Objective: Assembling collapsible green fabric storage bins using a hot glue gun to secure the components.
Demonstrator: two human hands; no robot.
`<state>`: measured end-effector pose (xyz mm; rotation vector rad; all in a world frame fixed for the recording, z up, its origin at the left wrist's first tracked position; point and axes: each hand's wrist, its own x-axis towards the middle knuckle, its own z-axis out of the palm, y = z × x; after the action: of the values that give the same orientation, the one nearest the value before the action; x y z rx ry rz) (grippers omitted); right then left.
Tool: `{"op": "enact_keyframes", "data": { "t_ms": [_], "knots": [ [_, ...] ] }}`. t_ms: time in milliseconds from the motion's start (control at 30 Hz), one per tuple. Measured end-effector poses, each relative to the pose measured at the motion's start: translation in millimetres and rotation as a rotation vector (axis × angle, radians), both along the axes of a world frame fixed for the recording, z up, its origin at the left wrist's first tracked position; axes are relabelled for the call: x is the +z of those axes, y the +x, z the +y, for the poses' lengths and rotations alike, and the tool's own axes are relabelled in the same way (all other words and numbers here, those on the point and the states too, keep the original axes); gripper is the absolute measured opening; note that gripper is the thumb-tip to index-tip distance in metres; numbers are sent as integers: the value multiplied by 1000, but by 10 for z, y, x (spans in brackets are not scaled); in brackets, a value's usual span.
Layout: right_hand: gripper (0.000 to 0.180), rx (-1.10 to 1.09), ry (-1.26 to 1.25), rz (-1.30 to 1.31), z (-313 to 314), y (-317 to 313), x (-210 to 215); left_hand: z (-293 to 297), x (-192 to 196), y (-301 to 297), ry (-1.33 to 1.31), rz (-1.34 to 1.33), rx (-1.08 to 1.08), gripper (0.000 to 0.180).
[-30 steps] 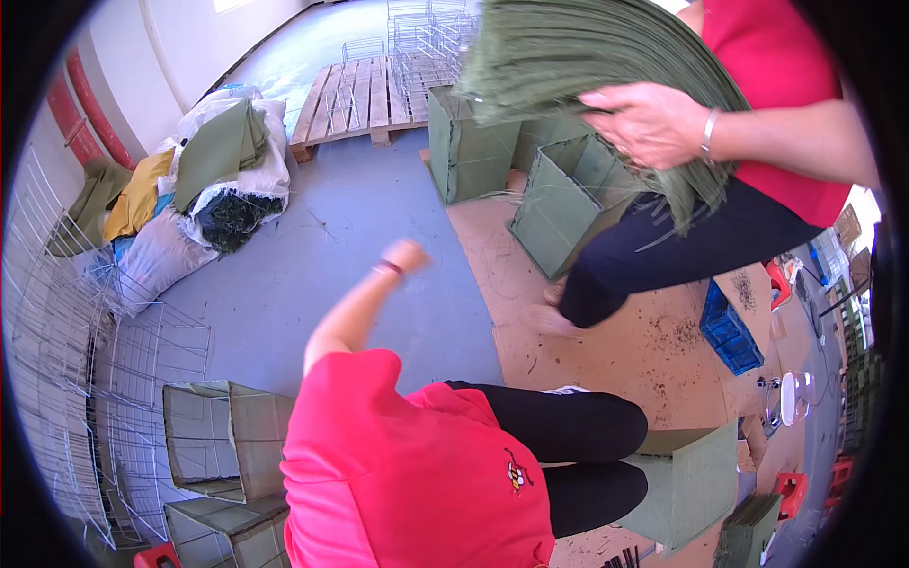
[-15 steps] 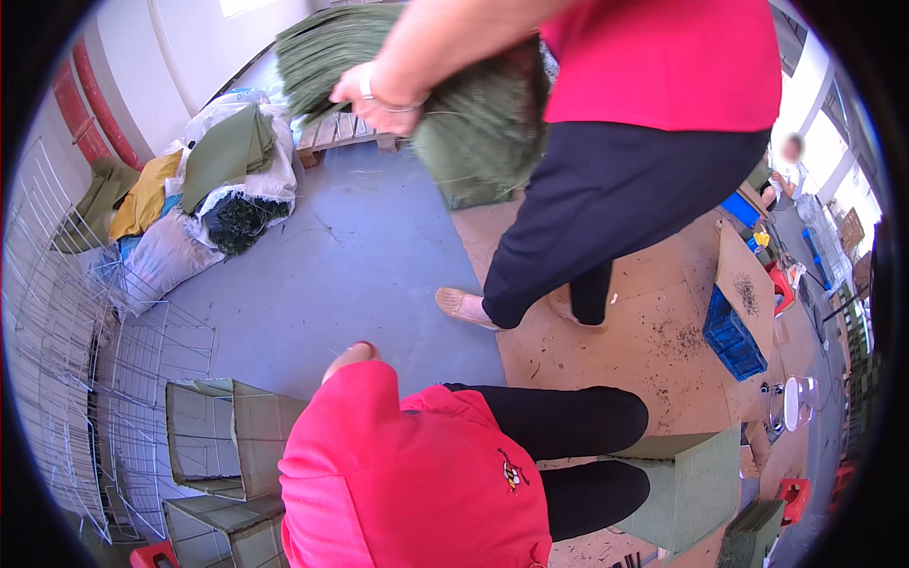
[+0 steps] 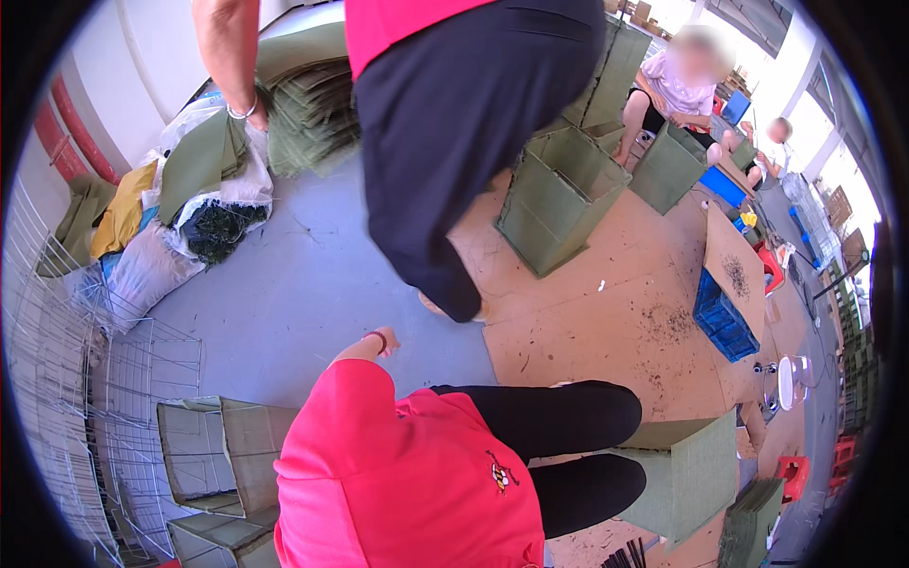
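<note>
My left hand (image 3: 389, 342), with a red bracelet at its wrist, reaches out from my pink sleeve over the grey floor (image 3: 275, 293). It is small and foreshortened, so its fingers do not show clearly, and I see nothing in it. My right hand is out of view. Beside my knees stands an open green box (image 3: 704, 478). Left of my body are green-covered wire-frame boxes (image 3: 263, 445). Ahead, a co-worker in dark trousers (image 3: 426, 123) bends forward, one braceleted hand (image 3: 248, 112) against a thick stack of green sheets (image 3: 308, 123).
Wire racks (image 3: 57, 379) line the left side, below stuffed bags (image 3: 156, 275). Green boxes (image 3: 559, 208) stand on brown cardboard (image 3: 587, 331), near another seated person (image 3: 682, 90). A blue crate (image 3: 724, 317) and red stools (image 3: 793, 476) are at right.
The co-worker has stepped left and away, lowering the green stack toward the far left. This uncovers the boxes and seated person behind. My left hand has swung slightly right, now showing its bracelet.
</note>
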<state>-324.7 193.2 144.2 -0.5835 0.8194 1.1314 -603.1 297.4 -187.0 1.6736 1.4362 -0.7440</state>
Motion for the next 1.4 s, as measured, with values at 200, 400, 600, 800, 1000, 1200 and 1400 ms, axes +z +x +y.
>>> {"op": "enact_keyframes", "data": {
  "t_ms": [200, 400, 600, 800, 1000, 1200, 1400],
  "knots": [
    [45, -21, -11, -152, -927, 418, -947, -329, -164, -285, -113, 80, -152, 34],
    [41, -18, -27, -306, -2009, 731, -1787, -258, -231, -57, -118, 14, -46, 30],
    [38, -40, -37, -454, -3005, 901, -2422, -193, -215, 118, -31, -62, -115, 31],
    [35, -214, -92, -594, -4127, 779, -2725, -164, -335, 448, -24, -125, -259, 30],
    [32, -949, -495, -604, -6013, -1912, -2845, -339, -445, 1301, -210, -493, -223, 22],
    [24, -1319, -767, -767, -5769, -1624, -2255, -1291, 998, 3550, 239, -1033, -766, 27],
    [28, -1322, -596, -982, -5628, -1225, -1793, -3068, 2293, 4734, -140, -1524, -1015, 25]
  ]
}}
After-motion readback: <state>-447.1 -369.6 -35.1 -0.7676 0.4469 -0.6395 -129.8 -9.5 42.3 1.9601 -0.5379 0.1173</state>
